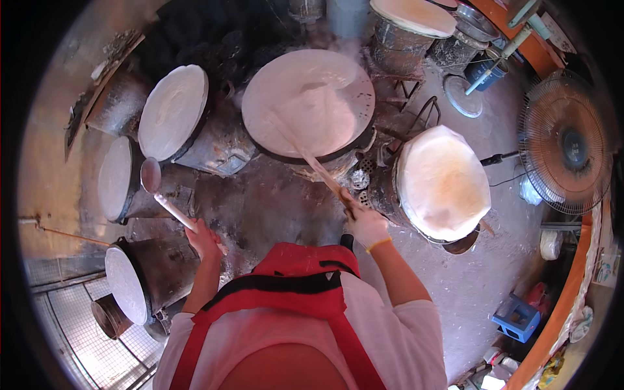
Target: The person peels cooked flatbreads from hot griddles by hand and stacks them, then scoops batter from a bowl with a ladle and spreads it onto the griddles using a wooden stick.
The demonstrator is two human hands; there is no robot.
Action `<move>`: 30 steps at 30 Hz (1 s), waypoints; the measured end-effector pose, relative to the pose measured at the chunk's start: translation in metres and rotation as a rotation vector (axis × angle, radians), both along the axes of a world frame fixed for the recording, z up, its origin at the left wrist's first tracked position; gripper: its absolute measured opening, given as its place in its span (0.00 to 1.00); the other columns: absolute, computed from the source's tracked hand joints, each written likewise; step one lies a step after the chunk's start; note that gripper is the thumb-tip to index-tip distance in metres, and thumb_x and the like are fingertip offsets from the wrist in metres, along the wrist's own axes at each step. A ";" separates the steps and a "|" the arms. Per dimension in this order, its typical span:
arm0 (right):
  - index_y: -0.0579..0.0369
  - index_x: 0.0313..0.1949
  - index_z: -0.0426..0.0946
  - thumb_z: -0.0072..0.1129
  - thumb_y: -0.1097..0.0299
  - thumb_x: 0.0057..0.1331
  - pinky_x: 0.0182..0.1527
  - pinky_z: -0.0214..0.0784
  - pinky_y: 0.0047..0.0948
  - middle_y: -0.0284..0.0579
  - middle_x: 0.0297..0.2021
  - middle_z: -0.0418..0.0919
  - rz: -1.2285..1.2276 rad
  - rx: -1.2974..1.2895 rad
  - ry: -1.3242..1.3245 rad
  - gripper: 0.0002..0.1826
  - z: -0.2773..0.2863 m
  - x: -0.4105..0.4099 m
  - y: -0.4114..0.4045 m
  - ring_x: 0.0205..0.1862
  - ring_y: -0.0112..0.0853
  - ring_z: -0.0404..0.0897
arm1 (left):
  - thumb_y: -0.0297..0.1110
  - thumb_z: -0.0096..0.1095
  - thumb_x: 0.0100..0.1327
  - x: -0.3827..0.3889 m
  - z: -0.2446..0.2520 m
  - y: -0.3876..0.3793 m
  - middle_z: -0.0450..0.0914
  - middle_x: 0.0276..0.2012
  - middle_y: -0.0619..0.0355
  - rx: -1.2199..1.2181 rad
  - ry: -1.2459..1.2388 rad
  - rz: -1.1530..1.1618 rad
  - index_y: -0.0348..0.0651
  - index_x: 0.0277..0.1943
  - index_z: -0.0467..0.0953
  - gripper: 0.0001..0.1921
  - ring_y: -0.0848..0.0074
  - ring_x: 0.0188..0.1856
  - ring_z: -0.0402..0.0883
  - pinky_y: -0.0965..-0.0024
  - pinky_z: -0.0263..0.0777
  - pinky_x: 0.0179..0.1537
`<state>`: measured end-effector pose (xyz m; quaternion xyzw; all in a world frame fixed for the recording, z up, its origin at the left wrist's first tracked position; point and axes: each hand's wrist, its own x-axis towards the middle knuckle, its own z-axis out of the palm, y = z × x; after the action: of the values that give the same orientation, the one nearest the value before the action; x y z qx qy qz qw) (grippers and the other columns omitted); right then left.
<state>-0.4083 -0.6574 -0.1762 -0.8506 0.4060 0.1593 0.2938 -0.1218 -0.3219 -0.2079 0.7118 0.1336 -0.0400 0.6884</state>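
Observation:
My left hand [204,240] grips the pale handle of a ladle [151,175], whose round bowl is held up near the edge of the left griddle [173,112]. My right hand [369,227], in a white glove with a yellow cuff, closes around a long wooden stick [319,168]. The stick slants up and left over the large round griddle [341,152] ahead of me. Pale batter [321,117] covers most of that griddle, with a greyer speckled area at its right side. Whether the stick's blurred far end touches the batter, I cannot tell.
Two more pale-topped griddles on drums [114,178] line my left side. At right, a stack of thin flatbreads [443,183] tops a drum; another stack [414,17] stands farther back. A fan [565,141], a blue bucket [487,75] and a blue stool [519,317] stand rightward.

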 end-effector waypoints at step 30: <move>0.28 0.75 0.57 0.39 0.48 0.76 0.65 0.66 0.44 0.57 0.63 0.74 -0.178 0.176 -0.437 0.29 0.004 0.094 -0.255 0.64 0.52 0.74 | 0.31 0.55 0.72 -0.122 0.021 -0.169 0.60 0.18 0.63 -0.002 0.167 -0.164 0.46 0.52 0.63 0.11 0.80 0.10 0.58 0.72 0.54 0.09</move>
<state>-0.3139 -0.9128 -0.1724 -0.7969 0.3906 -0.0199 0.4604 -0.2437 -0.4911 -0.1869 0.7137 0.1318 -0.1553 0.6702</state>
